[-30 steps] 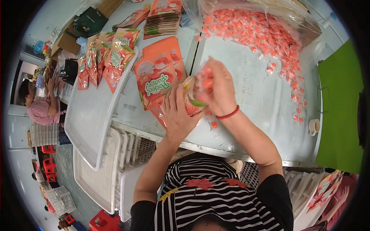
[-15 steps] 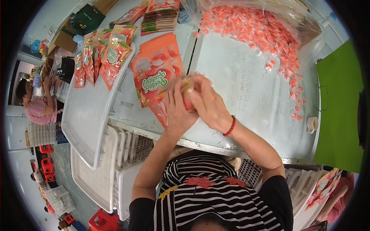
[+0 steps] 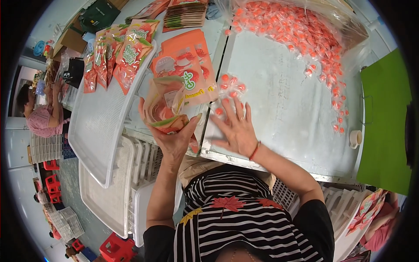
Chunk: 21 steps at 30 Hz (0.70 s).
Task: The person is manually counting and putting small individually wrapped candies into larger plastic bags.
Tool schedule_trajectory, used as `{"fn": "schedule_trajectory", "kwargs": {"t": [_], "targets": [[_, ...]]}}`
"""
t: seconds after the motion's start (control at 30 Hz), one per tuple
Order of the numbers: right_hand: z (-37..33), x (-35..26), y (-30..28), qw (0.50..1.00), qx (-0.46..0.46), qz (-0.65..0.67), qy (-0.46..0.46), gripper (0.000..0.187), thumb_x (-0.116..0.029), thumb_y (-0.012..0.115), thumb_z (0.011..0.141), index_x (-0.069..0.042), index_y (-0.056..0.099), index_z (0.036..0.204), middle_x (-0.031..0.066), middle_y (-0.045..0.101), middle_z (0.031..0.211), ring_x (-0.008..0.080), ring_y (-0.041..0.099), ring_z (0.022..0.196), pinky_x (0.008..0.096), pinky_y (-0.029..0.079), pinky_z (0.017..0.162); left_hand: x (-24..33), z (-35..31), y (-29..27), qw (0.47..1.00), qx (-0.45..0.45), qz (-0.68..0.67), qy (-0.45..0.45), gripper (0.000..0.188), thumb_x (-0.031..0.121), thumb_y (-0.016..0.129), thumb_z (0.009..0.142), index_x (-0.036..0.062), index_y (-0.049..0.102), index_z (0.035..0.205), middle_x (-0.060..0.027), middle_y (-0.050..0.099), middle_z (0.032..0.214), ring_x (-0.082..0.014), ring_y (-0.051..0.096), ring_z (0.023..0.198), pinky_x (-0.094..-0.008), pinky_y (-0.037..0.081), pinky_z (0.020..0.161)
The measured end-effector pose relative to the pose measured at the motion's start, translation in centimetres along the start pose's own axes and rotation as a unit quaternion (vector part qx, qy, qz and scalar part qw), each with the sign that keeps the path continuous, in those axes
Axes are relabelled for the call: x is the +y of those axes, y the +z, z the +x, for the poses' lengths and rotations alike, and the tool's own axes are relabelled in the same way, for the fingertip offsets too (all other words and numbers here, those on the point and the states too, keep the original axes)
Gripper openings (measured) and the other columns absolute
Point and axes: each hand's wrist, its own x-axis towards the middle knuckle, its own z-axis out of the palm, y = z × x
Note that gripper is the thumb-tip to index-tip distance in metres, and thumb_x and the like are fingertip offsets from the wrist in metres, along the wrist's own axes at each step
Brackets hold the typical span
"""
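My left hand point(image 3: 171, 142) grips an orange stand-up pouch point(image 3: 153, 99) from below and the sides. The pouch gapes at the top, showing its pale inner wall. My right hand point(image 3: 239, 133) is spread with fingers apart, just above the metal tabletop. Beneath and beyond its fingertips lies a small group of orange candies point(image 3: 233, 85) in clear wrappers; the hand partly covers some. Right behind the open pouch, flat printed pouches point(image 3: 198, 54) overlap in a stack.
A big heap of wrapped candies point(image 3: 297, 32) spills from a clear plastic bag, trailing down the right side. Filled pouches point(image 3: 131, 52) lie on a white perforated tray point(image 3: 98, 118) at left. A tape roll point(image 3: 355, 138) sits near the right edge, beside a green panel point(image 3: 384, 122). Another person point(image 3: 43, 115) stands far left.
My hands, close together before, have parted. The left has gone left with the pouch, now wide at its mouth. The right has opened out, and a small candy group now shows by it.
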Motion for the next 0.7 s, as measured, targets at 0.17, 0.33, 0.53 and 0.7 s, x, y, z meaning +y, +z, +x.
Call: {"fn": "schedule_trajectory", "kwargs": {"t": [0.17, 0.33, 0.53, 0.7], "targets": [[0.2, 2.3, 1.6, 0.997, -0.029, -0.064, -0.034, 0.046, -0.039, 0.064, 0.081, -0.016, 0.056, 0.121, 0.0163, 0.044, 0.129, 0.0405, 0.035, 0.124, 0.0545, 0.032, 0.097, 0.5, -0.2, -0.4, 1.0, 0.001, -0.004, 0.004, 0.117, 0.007, 0.089, 0.057, 0.0004, 0.012, 0.145, -0.0169, 0.03, 0.139, -0.0243, 0.041, 0.123, -0.0366, 0.038, 0.102], [0.1, 2.7, 1.3, 0.996, 0.062, -0.064, -0.028, 0.019, -0.021, 0.069, 0.075, -0.012, 0.061, 0.089, 0.0074, 0.055, 0.105, 0.0241, 0.055, 0.09, 0.0382, 0.047, 0.071, -0.7, -1.9, 0.2, 0.989, -0.054, 0.094, 0.099, 0.111, 0.012, 0.09, 0.055, -0.0001, 0.022, 0.141, -0.0173, 0.035, 0.137, -0.0274, 0.041, 0.124, -0.0386, 0.035, 0.104], [2.6, 7.0, 2.2, 0.988, 0.15, 0.023, 0.035, 0.011, -0.016, 0.067, 0.078, -0.01, 0.059, 0.074, 0.0059, 0.054, 0.071, 0.0234, 0.056, 0.058, 0.0348, 0.048, 0.049, -1.6, -0.2, 3.5, 0.943, -0.121, 0.25, 0.181, 0.099, 0.024, 0.089, 0.054, 0.0021, 0.034, 0.134, -0.0169, 0.046, 0.127, -0.0353, 0.045, 0.117, -0.0464, 0.036, 0.099], [3.7, 8.4, -4.1, 0.868, 0.175, 0.354, 0.3, 0.008, -0.009, 0.066, 0.082, -0.003, 0.065, 0.076, 0.0027, 0.066, 0.075, 0.0097, 0.059, 0.064, 0.0251, 0.048, 0.059, 0.0, 0.6, 5.3, 0.925, -0.171, 0.269, 0.208, 0.094, 0.034, 0.085, 0.059, 0.0025, 0.037, 0.134, -0.0166, 0.046, 0.128, -0.0369, 0.045, 0.116, -0.0476, 0.036, 0.097]]}}
